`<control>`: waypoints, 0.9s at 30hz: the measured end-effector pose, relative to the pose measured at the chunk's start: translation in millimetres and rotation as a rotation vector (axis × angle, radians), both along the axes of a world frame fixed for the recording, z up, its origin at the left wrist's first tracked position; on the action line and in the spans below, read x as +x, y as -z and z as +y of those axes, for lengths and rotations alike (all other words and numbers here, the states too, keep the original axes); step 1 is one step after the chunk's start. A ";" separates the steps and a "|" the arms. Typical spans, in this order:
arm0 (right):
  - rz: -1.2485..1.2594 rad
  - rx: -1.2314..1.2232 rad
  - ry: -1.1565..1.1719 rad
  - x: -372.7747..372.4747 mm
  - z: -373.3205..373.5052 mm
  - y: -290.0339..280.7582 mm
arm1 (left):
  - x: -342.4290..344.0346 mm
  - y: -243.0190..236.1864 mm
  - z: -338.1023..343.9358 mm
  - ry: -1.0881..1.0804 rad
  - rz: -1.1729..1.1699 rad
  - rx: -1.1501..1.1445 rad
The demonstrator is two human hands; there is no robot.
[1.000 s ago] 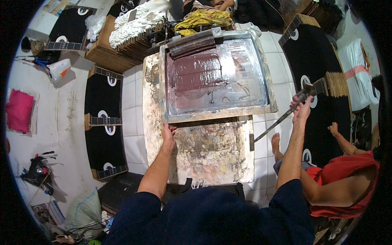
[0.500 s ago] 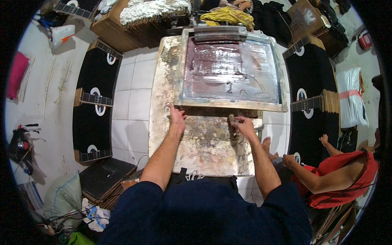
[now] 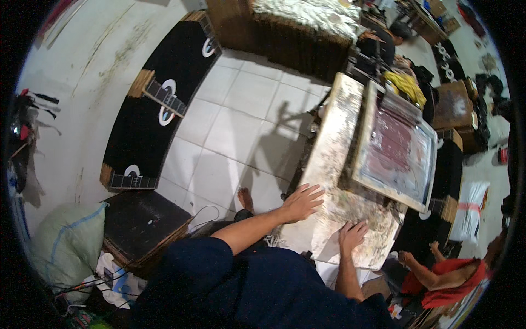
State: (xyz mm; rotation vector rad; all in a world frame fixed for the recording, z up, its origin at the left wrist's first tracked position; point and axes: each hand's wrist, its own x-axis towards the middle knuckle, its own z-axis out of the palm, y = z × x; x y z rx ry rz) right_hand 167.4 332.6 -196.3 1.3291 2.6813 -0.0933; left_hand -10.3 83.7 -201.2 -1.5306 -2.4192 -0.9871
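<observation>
A silk-screen printing frame (image 3: 368, 180) with dark red and grey ink smears on its mesh sits over a paint-stained work table (image 3: 329, 159). A squeegee (image 3: 402, 105) lies across the frame's far end. My left hand (image 3: 303, 204) has its fingers spread at the table's left edge, holding nothing. On the table's near part, in front of the frame, my right hand (image 3: 353, 237) rests with its fingers stretched out and nothing visible in them.
Black panels with white ring prints (image 3: 145, 118) stand in a row at the left. A black-topped stack (image 3: 129, 225) and a pale sack (image 3: 68, 241) are at lower left. A person in red (image 3: 449, 282) sits at the right. Behind lies white cloth (image 3: 307, 16).
The view has turned left, so the table and frame now appear further right and tilted. Both my hands have moved back from the frame's near edge, and the right one has opened.
</observation>
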 end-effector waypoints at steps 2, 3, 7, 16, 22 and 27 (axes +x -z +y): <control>-0.088 -0.106 0.051 -10.0 -33.4 3.0 | -7.0 8.3 -75.1 -0.090 -0.095 -0.079; -0.135 -0.178 0.074 -14.0 -36.5 -0.8 | -9.2 18.7 -114.0 -0.125 -0.136 -0.121; -0.239 -0.360 0.090 -33.5 -22.0 -2.1 | -27.7 87.5 -302.8 -0.901 -1.082 -0.504; -0.222 -0.678 0.292 -85.4 -14.0 -43.2 | -51.6 107.5 -519.2 -1.466 -1.168 -0.434; 0.790 -1.734 0.090 -280.4 -174.8 -123.1 | -156.3 109.6 -429.4 -1.226 -1.377 -0.111; 0.819 -2.583 0.107 -474.2 -270.9 -186.6 | -263.9 80.0 -383.5 -0.847 -1.201 0.018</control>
